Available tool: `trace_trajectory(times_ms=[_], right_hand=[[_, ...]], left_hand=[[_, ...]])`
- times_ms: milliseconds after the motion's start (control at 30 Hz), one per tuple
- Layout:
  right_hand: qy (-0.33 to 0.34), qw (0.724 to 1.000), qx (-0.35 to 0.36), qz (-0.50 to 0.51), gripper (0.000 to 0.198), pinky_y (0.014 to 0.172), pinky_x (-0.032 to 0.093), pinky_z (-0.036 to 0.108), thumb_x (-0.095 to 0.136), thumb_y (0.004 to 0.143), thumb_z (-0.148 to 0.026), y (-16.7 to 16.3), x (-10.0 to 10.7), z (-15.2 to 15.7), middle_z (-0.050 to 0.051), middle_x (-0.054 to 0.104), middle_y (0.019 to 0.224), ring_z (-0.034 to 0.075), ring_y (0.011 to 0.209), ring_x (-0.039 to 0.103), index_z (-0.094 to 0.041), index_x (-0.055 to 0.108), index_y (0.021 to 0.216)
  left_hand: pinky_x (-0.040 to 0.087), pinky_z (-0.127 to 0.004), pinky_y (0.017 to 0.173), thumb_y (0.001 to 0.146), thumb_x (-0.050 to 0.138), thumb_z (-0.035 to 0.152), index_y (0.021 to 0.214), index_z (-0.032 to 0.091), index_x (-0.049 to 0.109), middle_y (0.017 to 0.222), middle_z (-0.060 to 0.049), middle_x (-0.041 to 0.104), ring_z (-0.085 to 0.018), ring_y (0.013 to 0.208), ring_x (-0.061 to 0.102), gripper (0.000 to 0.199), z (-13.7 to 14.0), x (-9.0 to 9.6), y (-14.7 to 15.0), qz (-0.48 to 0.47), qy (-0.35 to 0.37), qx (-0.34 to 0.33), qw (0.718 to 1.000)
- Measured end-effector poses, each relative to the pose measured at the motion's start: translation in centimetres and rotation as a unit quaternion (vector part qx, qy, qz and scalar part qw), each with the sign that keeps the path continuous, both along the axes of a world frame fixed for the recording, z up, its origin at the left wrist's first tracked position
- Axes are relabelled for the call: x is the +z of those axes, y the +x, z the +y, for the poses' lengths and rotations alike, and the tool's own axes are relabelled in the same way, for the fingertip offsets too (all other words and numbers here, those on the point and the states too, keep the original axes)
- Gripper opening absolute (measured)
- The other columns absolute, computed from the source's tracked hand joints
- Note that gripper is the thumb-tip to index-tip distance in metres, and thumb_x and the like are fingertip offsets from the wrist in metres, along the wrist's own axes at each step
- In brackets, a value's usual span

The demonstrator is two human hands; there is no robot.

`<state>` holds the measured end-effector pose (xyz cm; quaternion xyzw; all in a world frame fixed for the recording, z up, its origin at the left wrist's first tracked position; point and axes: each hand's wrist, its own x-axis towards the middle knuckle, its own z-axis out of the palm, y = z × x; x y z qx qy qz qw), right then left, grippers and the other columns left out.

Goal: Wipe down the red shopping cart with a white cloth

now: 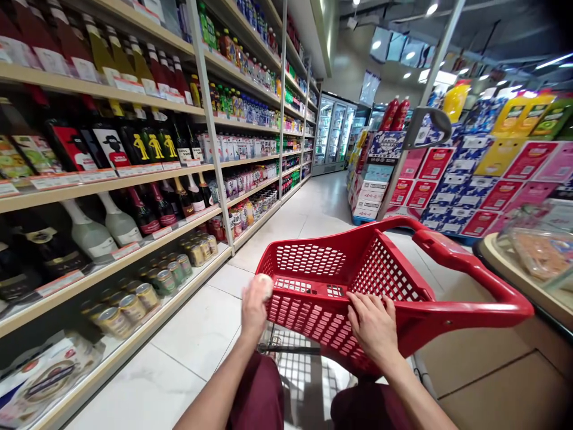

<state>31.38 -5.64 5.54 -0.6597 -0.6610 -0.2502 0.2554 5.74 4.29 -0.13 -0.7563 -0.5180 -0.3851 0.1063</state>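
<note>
A red plastic shopping cart [308,304] stands sideways in front of me, its perforated basket showing no goods inside. My left hand [254,307] is at the basket's left corner, fingers curled and slightly blurred. Against the red rim, a small pale, rounded thing [265,285] shows at its fingers; its kind is too unclear to name. On the near rim lies my right hand [373,322], its fingers hooked over the edge toward the inside. The cart's thick red handle [474,272] extends to the right, apart from both hands.
Shelves of bottles and cans [147,143] line the left side. Stacked drink cartons [452,191] fill the right, behind a metal post with a grey handle [430,126]. A rounded counter [496,257] is close on the right. Glass-door fridges [333,128] stand down the tiled aisle.
</note>
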Motion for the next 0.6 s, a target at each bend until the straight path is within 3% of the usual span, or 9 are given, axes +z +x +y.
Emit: trace_trajectory(times_ms=[67,233,300,433,533,600], right_hand=[[-0.001,1.0,-0.003,-0.002,0.027,0.095,0.02,0.044,0.042,0.082,-0.027,-0.1,0.1,-0.1,0.004,0.065,0.096,0.021,0.089,0.051,-0.02,0.061,0.101],[-0.006,1.0,-0.003,-0.004,0.028,0.094,0.02,0.043,0.04,0.083,-0.024,-0.3,0.5,-0.3,0.004,0.065,0.096,0.021,0.089,0.051,-0.021,0.06,0.101],[-0.008,1.0,0.0,-0.006,0.028,0.093,0.021,0.043,0.04,0.083,-0.023,-0.5,0.6,-0.6,0.004,0.065,0.097,0.021,0.09,0.051,-0.021,0.06,0.103],[0.005,1.0,0.001,0.003,0.028,0.094,0.021,0.043,0.041,0.082,-0.024,-1.1,0.5,-1.1,0.005,0.065,0.097,0.021,0.09,0.05,-0.02,0.06,0.103],[0.016,1.0,-0.005,0.016,0.027,0.095,0.019,0.043,0.041,0.082,-0.023,-1.6,0.4,-1.3,0.005,0.065,0.096,0.02,0.088,0.051,-0.02,0.061,0.1],[0.018,1.0,-0.009,0.022,0.026,0.095,0.018,0.042,0.042,0.082,-0.023,-1.7,0.3,-1.4,0.004,0.065,0.095,0.02,0.088,0.051,-0.02,0.061,0.099]], left_hand=[[0.032,-0.048,0.099,0.074,0.031,0.001,0.128,0.018,0.036,0.127,-0.011,0.048,-0.021,0.122,0.036,0.057,0.0,0.0,0.0,-0.025,-0.001,0.026,0.999],[0.03,-0.043,0.102,0.075,0.03,0.001,0.124,0.018,0.04,0.129,-0.008,0.046,-0.018,0.126,0.03,0.053,-0.7,0.4,2.6,0.058,0.022,-0.112,0.992],[0.032,-0.044,0.101,0.074,0.03,0.001,0.12,0.018,0.044,0.127,-0.007,0.048,-0.019,0.123,0.034,0.051,-0.4,0.6,2.3,0.049,0.007,-0.096,0.994],[0.034,-0.05,0.096,0.07,0.033,0.002,0.114,0.017,0.047,0.126,-0.011,0.047,-0.025,0.118,0.04,0.049,0.9,0.7,-0.2,-0.002,-0.024,-0.003,1.0],[0.035,-0.048,0.095,0.067,0.035,0.003,0.111,0.016,0.05,0.12,-0.01,0.051,-0.024,0.113,0.045,0.048,1.0,0.7,-0.4,0.001,-0.031,-0.009,0.999],[0.034,-0.044,0.097,0.065,0.035,0.002,0.112,0.017,0.049,0.118,-0.008,0.052,-0.021,0.112,0.045,0.051,0.5,0.7,0.1,0.021,-0.031,-0.054,0.998]])
